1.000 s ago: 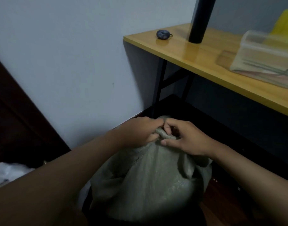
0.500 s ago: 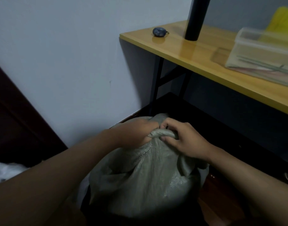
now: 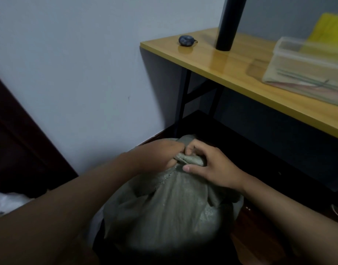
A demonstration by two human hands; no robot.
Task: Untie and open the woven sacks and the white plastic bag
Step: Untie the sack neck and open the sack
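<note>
A grey-green woven sack stands full on the floor in front of me, its top gathered into a twisted knot. My left hand grips the knot from the left with fingers curled into the fabric. On the right side my right hand pinches the same knot, thumb below and fingers over the top. Something white, perhaps plastic, shows at the far left edge, mostly cut off.
A yellow wooden table on black legs stands to the right, close above the sack. On it are a small dark round object, a black cylinder and a clear plastic box. A pale wall lies behind; a dark door stands at left.
Both hands stay on the sack's knot, fingers shifting slightly. The view has dipped a little; the knot looks a bit looser and flatter.
</note>
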